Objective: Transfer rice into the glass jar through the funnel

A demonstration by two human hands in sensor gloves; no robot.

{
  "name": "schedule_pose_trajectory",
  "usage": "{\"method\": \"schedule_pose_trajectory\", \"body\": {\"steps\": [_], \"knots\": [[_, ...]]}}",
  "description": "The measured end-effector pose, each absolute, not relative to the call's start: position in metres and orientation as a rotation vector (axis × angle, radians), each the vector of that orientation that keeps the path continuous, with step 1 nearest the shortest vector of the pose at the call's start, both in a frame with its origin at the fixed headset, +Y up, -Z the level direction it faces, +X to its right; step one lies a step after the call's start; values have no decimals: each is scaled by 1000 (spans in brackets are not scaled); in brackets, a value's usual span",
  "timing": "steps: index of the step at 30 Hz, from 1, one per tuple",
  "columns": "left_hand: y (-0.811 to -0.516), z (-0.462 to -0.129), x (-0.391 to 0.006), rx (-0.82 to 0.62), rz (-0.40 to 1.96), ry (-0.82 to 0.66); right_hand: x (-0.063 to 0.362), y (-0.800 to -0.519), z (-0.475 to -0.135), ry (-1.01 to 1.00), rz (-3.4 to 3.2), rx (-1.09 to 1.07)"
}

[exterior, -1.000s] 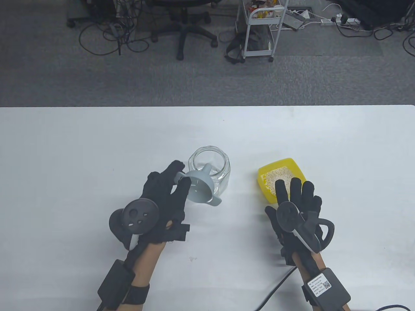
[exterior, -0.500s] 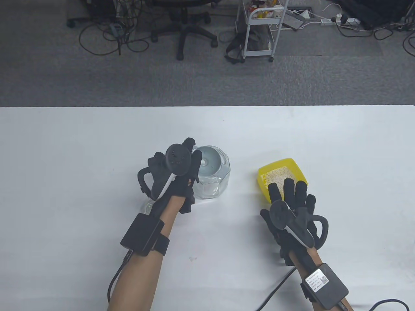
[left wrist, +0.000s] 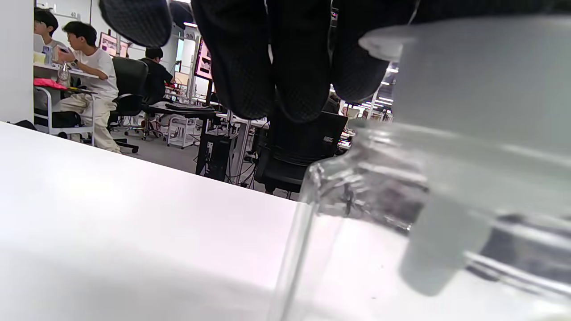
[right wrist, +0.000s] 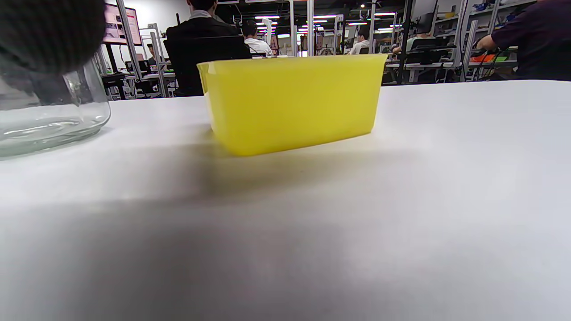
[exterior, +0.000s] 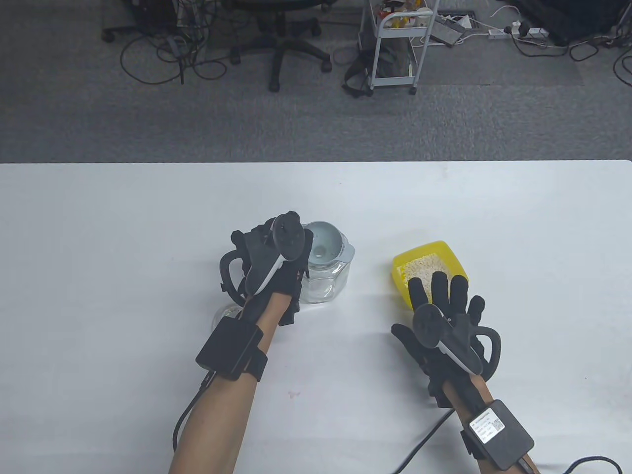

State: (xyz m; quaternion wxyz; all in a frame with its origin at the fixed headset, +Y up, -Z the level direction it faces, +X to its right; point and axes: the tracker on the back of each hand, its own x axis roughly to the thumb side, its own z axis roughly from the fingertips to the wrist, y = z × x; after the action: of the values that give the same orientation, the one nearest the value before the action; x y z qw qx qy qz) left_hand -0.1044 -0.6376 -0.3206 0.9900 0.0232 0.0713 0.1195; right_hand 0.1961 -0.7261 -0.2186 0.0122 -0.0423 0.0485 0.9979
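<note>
A clear glass jar [exterior: 326, 286] stands mid-table with a pale grey funnel [exterior: 327, 243] seated in its mouth. My left hand [exterior: 296, 239] is at the jar's left side and holds the funnel's rim. In the left wrist view the funnel [left wrist: 482, 89] fills the right, its spout [left wrist: 439, 249] down inside the jar [left wrist: 352, 209], my fingers [left wrist: 276, 67] just behind it. A yellow tub [exterior: 444, 249] of rice [exterior: 422, 266] sits to the right. My right hand [exterior: 444, 291] lies open with fingers spread over the tub's near edge. The right wrist view shows the tub [right wrist: 290, 98] close ahead.
A clear glass lid [exterior: 223, 312] lies on the table under my left forearm. The jar's side [right wrist: 49, 120] shows at the left of the right wrist view. The white table's far edge [exterior: 316, 162] borders an office floor with chairs and a cart.
My left hand carried the funnel from in front of the jar up onto its mouth and set the spout inside. The right hand slid slightly left and nearer, still open by the tub.
</note>
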Motion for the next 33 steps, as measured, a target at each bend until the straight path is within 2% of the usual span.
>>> {"method": "schedule_pose_trajectory", "body": {"steps": [5,8,10,13,16,22,28,30,33], "knots": [[-633,-317,-113,39,253,134,197,-729,-220,176,3094,-144],[-627,-306,-122,171,293,113,198,-729,-219,166,3087,-144],[-623,-292,-129,255,291,61,200,-727,-219,158,3069,-148],[-627,-272,-137,231,245,-43,202,-727,-221,134,3049,-161],[-645,-250,-143,111,213,-132,202,-726,-221,125,3042,-167],[-685,-217,-142,99,144,-209,196,-729,-220,119,3082,-173],[-730,-200,-144,75,79,-232,192,-729,-216,113,3079,-150],[-735,-200,-138,-1,14,-249,193,-729,-216,109,3073,-152],[-729,-201,-137,41,39,-239,195,-729,-215,105,3060,-154]]}}
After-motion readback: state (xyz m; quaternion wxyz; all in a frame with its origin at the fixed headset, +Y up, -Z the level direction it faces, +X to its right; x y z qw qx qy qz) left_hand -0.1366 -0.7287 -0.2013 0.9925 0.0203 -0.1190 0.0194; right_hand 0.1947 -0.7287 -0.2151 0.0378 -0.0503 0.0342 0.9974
